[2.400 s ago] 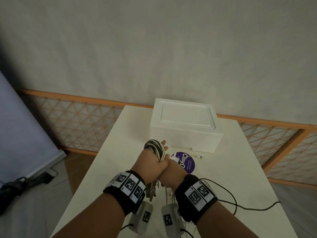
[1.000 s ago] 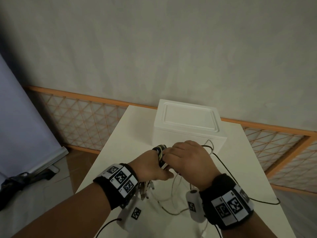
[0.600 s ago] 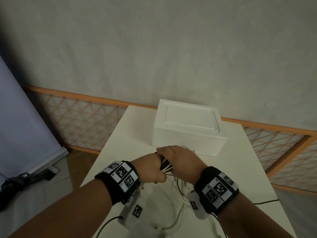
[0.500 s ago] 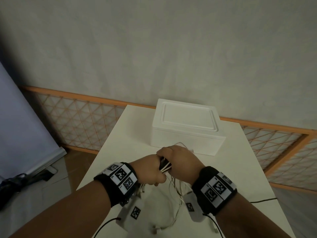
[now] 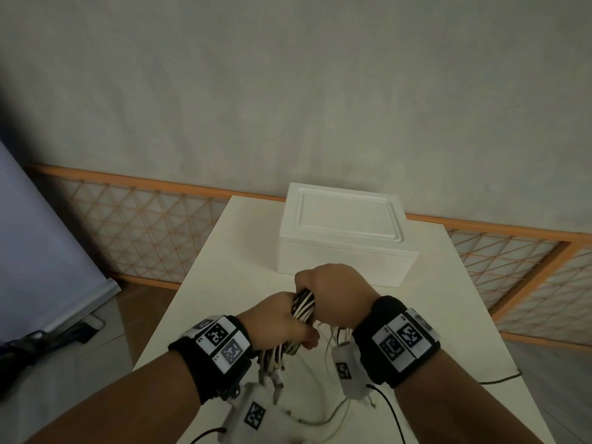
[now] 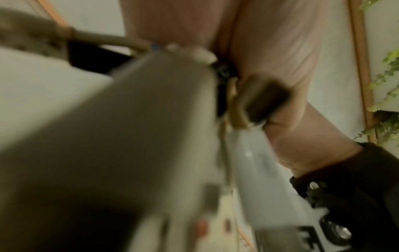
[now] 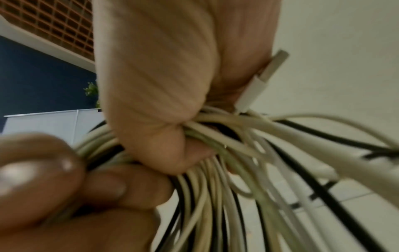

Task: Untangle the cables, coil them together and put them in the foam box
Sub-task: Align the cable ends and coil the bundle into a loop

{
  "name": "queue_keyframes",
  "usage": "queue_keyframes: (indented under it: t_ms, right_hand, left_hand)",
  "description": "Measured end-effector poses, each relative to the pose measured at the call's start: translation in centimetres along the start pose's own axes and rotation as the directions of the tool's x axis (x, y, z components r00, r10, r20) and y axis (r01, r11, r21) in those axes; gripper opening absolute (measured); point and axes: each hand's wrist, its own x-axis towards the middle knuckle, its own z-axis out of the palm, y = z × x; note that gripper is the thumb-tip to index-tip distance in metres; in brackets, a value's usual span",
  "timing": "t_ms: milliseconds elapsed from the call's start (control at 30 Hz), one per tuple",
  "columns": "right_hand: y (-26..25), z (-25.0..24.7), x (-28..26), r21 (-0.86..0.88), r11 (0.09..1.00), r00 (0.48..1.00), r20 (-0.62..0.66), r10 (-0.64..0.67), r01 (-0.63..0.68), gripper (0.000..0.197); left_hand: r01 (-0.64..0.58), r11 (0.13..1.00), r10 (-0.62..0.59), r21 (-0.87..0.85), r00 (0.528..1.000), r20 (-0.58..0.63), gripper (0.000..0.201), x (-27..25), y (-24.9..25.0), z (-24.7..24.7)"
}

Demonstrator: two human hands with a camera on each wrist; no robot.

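A bundle of white and black cables is held above the white table, just in front of the closed white foam box. My left hand grips the bundle from the left. My right hand grips it from the right, knuckles up. In the right wrist view the right hand's fingers curl round the cables, and a white USB plug sticks out past them. Loose plug ends hang under my left wrist. The left wrist view is blurred, with a plug close by.
A slack white cable lies on the table near its front edge. An orange lattice fence runs behind the table below a grey wall. A pale panel leans at the left. The floor drops off at both sides of the table.
My right hand came from under the left wrist, swept over the coil while winding loose cable, and now grips the bundle beside the left hand. The purple disc is hidden behind my hands.
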Motion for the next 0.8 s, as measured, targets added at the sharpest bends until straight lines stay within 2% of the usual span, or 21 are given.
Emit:
queue_keyframes:
  t_ms: [67, 133, 167, 233, 267, 333, 400, 467, 533, 633, 700, 733, 767, 800]
  right_hand:
    - [0.3, -0.3, -0.3, 0.025, 0.998, 0.999, -0.021, -0.049, 0.050, 0.028]
    - [0.9, 0.1, -0.9, 0.089, 0.995, 0.982, -0.184, -0.038, 0.055, 0.050]
    - [1.4, 0.6, -1.2, 0.074, 0.996, 0.943, -0.330, -0.031, 0.059, 0.061]
    - [2.3, 2.1, -1.9, -0.041, 0.998, 0.819, -0.570, -0.061, 0.045, 0.064]
    - [2.7, 2.9, -2.1, -0.082, 0.996, 0.781, -0.621, -0.065, 0.017, 0.061]
    - [3.3, 4.7, -2.2, -0.077, 0.995, 0.752, -0.659, -0.008, -0.057, 0.059]
    - [3.2, 6.4, -2.3, 0.020, 0.990, 0.766, -0.632, 0.121, -0.139, 0.060]
    - [2.8, 7.6, -2.3, 0.172, 0.965, 0.772, -0.579, 0.262, -0.199, 0.052]
    - [2.4, 8.5, -2.4, 0.308, 0.920, 0.785, -0.495, 0.373, -0.243, 0.048]
    - [1.9, 9.8, -2.6, 0.352, 0.878, 0.854, -0.290, 0.431, -0.324, 0.056]
    - [1.7, 10.4, -3.0, 0.454, 0.796, 0.880, -0.053, 0.473, -0.400, 0.059]
    - [1.7, 10.5, -3.2, 0.503, 0.742, 0.876, 0.065, 0.479, -0.443, 0.065]
    - [1.9, 10.5, -3.5, 0.541, 0.705, 0.872, 0.123, 0.474, -0.459, 0.075]
    - [2.1, 10.3, -3.7, 0.567, 0.692, 0.874, 0.111, 0.474, -0.447, 0.086]
  left_hand:
    - [0.004, 1.000, -0.003, -0.028, 1.000, 0.028, 0.012, -0.4, 0.0, -0.2]
    - [-0.031, 0.993, 0.037, -0.113, 0.998, 0.048, 0.013, -0.7, -0.2, -0.9]
    - [-0.039, 0.983, 0.046, -0.178, 0.998, 0.038, 0.013, -0.7, -0.4, -1.4]
    - [-0.050, 0.963, 0.051, -0.264, 0.999, -0.003, 0.012, -0.6, -0.4, -2.0]
    - [-0.057, 0.957, 0.054, -0.285, 0.998, -0.020, 0.011, -0.5, -0.4, -2.1]
    - [-0.074, 0.952, 0.065, -0.299, 0.997, -0.037, 0.010, -0.1, -0.5, -2.0]
    - [-0.069, 0.965, 0.061, -0.252, 0.997, -0.038, 0.013, 0.3, -0.5, -1.8]
    - [-0.048, 0.982, 0.039, -0.182, 0.998, -0.052, 0.021, 0.5, -0.7, -1.6]
    - [-0.027, 0.990, 0.012, -0.139, 0.994, -0.108, 0.025, 0.5, -0.9, -1.6]
    - [0.003, 1.000, -0.010, -0.027, 0.969, -0.247, 0.020, 0.6, -1.2, -2.1]
    - [0.018, 0.999, -0.005, 0.040, 0.951, -0.309, 0.020, 0.5, -1.4, -2.8]
    - [0.026, 0.998, -0.008, 0.050, 0.944, -0.331, 0.020, 0.3, -1.4, -3.1]
    - [0.034, 0.998, -0.013, 0.054, 0.937, -0.349, 0.019, 0.2, -1.4, -3.5]
    - [0.042, 0.997, -0.016, 0.065, 0.931, -0.365, 0.021, 0.1, -1.4, -3.9]
